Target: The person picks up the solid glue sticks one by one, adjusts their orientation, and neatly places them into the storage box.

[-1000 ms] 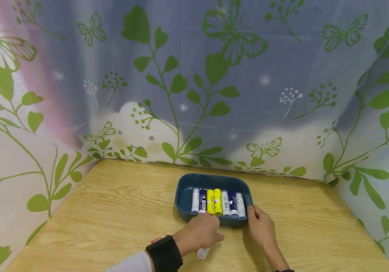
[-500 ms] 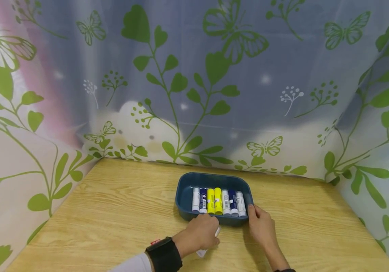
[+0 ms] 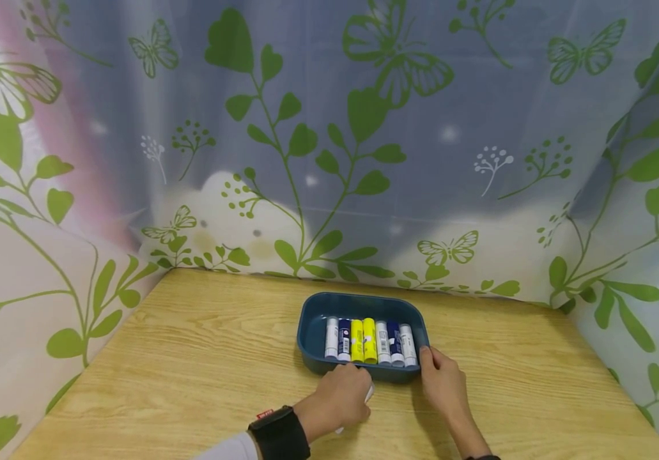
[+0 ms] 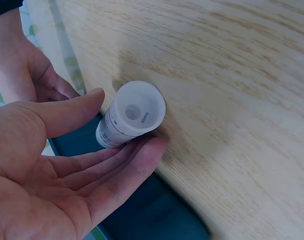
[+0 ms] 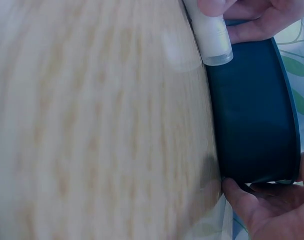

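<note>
A white glue stick [image 4: 139, 100] lies across the fingers of my left hand [image 3: 343, 393], with the thumb against its side; its hollow base end faces the left wrist camera. It is just in front of the dark blue tray [image 3: 375, 373]. From the head view the left hand covers most of that glue stick. My right hand [image 3: 443, 381] grips the tray's front right corner between thumb and fingers. Inside the tray several glue sticks lie side by side: white ones [image 3: 332, 338], navy ones [image 3: 394, 342] and yellow ones [image 3: 369, 340].
The wood-grain table [image 3: 208, 358] extends around the tray. A curtain [image 3: 329, 160] with green leaves and butterflies hangs behind the table and on both sides. The tray's left end shows bare floor beside the row.
The glue stick in my left hand has turned slightly, and its near end shows less below the hand. My right hand and the tray have stayed in place.
</note>
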Demonstrator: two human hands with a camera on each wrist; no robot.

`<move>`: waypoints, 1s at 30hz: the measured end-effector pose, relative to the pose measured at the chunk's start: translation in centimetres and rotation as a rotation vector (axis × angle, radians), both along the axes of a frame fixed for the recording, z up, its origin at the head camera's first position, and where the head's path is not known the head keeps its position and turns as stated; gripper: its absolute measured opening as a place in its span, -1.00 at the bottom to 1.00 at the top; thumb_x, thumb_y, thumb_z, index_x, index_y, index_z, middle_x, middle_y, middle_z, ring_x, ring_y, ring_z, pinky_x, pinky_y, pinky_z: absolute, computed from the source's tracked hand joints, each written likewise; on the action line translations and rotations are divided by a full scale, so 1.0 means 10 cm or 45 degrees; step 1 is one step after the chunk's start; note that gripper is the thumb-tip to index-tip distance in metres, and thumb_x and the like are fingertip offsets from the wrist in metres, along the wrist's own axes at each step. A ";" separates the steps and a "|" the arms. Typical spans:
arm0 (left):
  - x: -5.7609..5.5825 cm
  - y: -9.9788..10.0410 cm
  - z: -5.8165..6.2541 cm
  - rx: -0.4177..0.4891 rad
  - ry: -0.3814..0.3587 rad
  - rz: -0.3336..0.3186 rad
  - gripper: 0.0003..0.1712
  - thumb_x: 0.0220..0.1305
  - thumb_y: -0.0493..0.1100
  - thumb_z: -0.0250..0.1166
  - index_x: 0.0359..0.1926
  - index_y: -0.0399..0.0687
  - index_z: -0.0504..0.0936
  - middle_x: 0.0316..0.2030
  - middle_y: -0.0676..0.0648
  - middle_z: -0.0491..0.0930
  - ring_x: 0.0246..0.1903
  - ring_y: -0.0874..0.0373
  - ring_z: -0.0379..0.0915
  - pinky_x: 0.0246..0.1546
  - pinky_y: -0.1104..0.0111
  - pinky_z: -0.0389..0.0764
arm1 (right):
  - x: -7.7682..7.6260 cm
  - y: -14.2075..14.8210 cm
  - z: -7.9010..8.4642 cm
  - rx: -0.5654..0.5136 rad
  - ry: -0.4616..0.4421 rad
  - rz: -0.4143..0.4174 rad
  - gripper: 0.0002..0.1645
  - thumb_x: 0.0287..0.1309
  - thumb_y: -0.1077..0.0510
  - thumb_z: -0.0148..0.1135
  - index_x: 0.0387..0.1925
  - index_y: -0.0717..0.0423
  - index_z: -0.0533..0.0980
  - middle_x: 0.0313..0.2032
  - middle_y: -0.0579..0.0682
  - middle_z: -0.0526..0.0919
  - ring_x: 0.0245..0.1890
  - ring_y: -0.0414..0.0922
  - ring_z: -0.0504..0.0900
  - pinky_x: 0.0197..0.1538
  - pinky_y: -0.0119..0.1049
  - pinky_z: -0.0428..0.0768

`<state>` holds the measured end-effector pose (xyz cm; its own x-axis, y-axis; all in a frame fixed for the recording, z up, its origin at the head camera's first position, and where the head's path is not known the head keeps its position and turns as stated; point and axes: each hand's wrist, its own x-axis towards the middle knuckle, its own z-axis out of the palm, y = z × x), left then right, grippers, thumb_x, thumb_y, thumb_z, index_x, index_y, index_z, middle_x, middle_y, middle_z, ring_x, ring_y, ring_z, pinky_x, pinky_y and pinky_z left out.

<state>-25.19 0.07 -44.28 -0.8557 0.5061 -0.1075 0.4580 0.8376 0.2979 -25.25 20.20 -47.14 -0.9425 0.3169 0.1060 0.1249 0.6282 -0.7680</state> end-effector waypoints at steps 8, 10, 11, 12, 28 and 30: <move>0.04 -0.01 0.07 0.010 0.034 -0.007 -0.77 0.04 -0.25 0.52 -0.47 -0.10 0.58 -0.55 0.00 0.48 -0.52 0.14 0.44 -0.51 0.33 0.54 | 0.00 0.01 0.00 -0.016 -0.011 -0.001 -0.58 0.52 -0.05 -0.04 -0.17 0.10 0.66 -0.51 0.02 0.48 -0.35 0.01 0.47 -0.37 -0.23 0.34; 0.04 -0.01 0.07 0.008 0.051 -0.015 -0.79 0.01 -0.29 0.52 -0.44 -0.13 0.59 -0.54 -0.01 0.48 -0.51 0.14 0.44 -0.51 0.32 0.54 | 0.00 0.01 0.00 -0.025 -0.016 0.000 -0.58 0.52 -0.06 -0.04 -0.17 0.10 0.66 -0.53 0.00 0.45 -0.39 -0.02 0.46 -0.39 -0.24 0.33; 0.04 -0.01 0.07 0.008 0.059 -0.019 -0.79 0.00 -0.31 0.51 -0.43 -0.13 0.60 -0.53 -0.01 0.49 -0.51 0.14 0.44 -0.51 0.31 0.54 | 0.00 0.01 0.00 -0.032 -0.020 0.002 -0.58 0.52 -0.06 -0.04 -0.18 0.10 0.65 -0.55 -0.01 0.44 -0.41 -0.03 0.45 -0.40 -0.24 0.33; 0.05 -0.02 0.07 0.007 0.064 -0.020 -0.79 -0.01 -0.33 0.51 -0.42 -0.14 0.60 -0.53 -0.01 0.49 -0.51 0.14 0.43 -0.50 0.30 0.53 | 0.00 0.01 0.00 -0.038 -0.024 0.004 -0.58 0.52 -0.06 -0.05 -0.19 0.10 0.64 -0.56 -0.03 0.43 -0.43 -0.05 0.43 -0.41 -0.24 0.32; 0.04 -0.03 0.08 0.004 0.058 -0.022 -0.77 -0.03 -0.34 0.52 -0.41 -0.13 0.60 -0.53 0.01 0.46 -0.51 0.17 0.37 -0.50 0.33 0.48 | 0.00 0.00 0.01 -0.048 -0.029 0.017 -0.58 0.53 -0.05 -0.05 -0.28 0.11 0.60 -0.58 -0.04 0.38 -0.45 -0.07 0.40 -0.42 -0.24 0.29; 0.04 -0.03 0.08 -0.001 0.049 -0.018 -0.77 -0.02 -0.34 0.53 -0.40 -0.13 0.61 -0.52 0.01 0.46 -0.51 0.17 0.38 -0.50 0.33 0.48 | -0.01 0.00 0.01 -0.049 -0.026 0.017 -0.58 0.53 -0.04 -0.05 -0.30 0.11 0.59 -0.59 -0.05 0.37 -0.47 -0.08 0.39 -0.42 -0.24 0.29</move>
